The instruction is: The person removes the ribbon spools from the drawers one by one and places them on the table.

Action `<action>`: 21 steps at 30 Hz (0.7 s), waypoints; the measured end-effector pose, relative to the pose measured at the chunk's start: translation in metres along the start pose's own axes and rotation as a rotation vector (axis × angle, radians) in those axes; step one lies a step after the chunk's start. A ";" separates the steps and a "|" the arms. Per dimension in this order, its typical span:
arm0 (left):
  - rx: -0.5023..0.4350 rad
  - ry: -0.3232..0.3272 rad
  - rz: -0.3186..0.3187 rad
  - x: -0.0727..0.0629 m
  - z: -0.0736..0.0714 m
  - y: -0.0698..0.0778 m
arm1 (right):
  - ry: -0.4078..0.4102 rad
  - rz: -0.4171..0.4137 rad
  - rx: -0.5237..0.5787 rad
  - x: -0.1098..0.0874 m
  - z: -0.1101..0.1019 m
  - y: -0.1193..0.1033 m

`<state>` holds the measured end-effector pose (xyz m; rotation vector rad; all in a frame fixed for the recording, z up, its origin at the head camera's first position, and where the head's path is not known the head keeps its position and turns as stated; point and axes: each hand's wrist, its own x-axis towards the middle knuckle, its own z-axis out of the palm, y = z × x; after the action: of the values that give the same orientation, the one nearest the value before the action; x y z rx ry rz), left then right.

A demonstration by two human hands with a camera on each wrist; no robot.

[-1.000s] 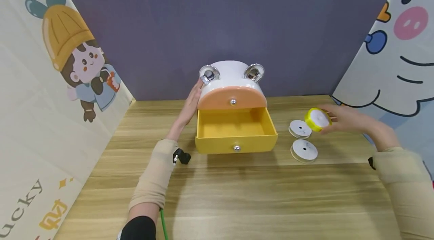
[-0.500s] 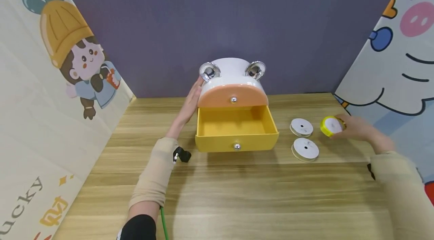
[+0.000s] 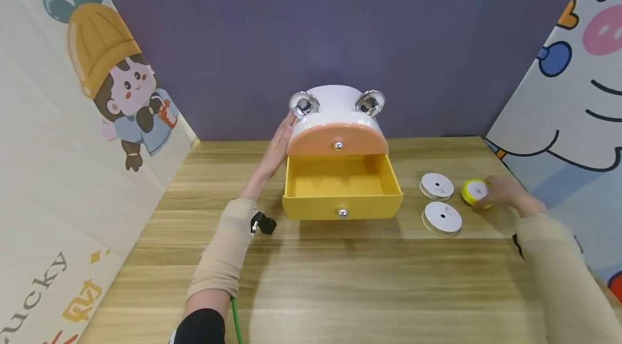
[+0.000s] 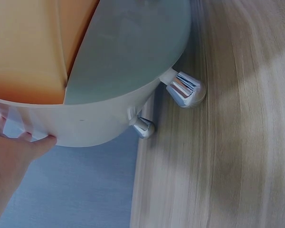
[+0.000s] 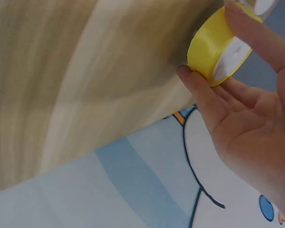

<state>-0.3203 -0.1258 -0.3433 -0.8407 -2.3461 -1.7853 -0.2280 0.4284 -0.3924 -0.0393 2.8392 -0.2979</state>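
Note:
My right hand (image 3: 502, 193) grips a spool of yellow ribbon (image 5: 211, 47) by its edge, thumb on one side and fingers on the other, low at the table's right side. Two white ribbon spools (image 3: 437, 186) (image 3: 443, 217) lie flat just left of it. In the middle stands a small white drawer box (image 3: 335, 101) with two silvery ear-like rings and a peach upper drawer (image 3: 316, 140). Its yellow lower drawer (image 3: 342, 206) is pulled out, nothing inside. My left hand (image 3: 278, 144) lies with extended fingers against the box's left side; the left wrist view shows the fingertips on its white shell (image 4: 90, 126).
A wooden table (image 3: 350, 284) bears everything. Behind the box rises a grey-blue wall panel (image 3: 340, 20), and cartoon-printed panels flank the table left (image 3: 39, 144) and right (image 3: 593, 133). A black device (image 3: 264, 223) sits at my left wrist, with a green cable (image 3: 236, 319) by the forearm.
My right hand has carried the yellow ribbon spool rightward and then down to the table beside the white spools. The left hand keeps its place on the box.

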 end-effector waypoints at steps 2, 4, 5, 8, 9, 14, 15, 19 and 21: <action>-0.004 0.003 0.001 0.000 0.001 0.000 | -0.009 0.020 -0.001 0.000 0.002 0.002; -0.010 0.006 0.003 -0.001 0.001 0.001 | -0.025 0.039 0.004 -0.001 0.003 0.003; -0.011 0.007 0.005 -0.001 0.002 0.001 | -0.033 0.048 0.008 -0.001 0.003 0.002; -0.011 0.008 0.010 -0.001 0.002 0.001 | -0.058 0.063 0.016 -0.002 0.003 0.000; -0.010 0.008 0.012 -0.001 0.002 0.001 | -0.067 0.066 0.016 -0.002 0.003 -0.001; -0.003 0.009 0.009 0.000 0.002 -0.001 | -0.103 0.083 0.035 -0.002 0.004 -0.003; -0.004 0.009 0.008 0.000 0.002 -0.001 | -0.109 0.085 0.039 -0.002 0.004 -0.003; -0.010 0.009 0.009 0.001 0.003 -0.002 | -0.126 0.089 0.044 0.000 0.005 -0.001; -0.016 0.007 0.008 0.001 0.003 -0.003 | -0.135 0.094 0.041 0.000 0.005 0.000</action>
<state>-0.3216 -0.1232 -0.3465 -0.8433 -2.3238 -1.8030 -0.2271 0.4273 -0.3970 0.0787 2.6912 -0.3199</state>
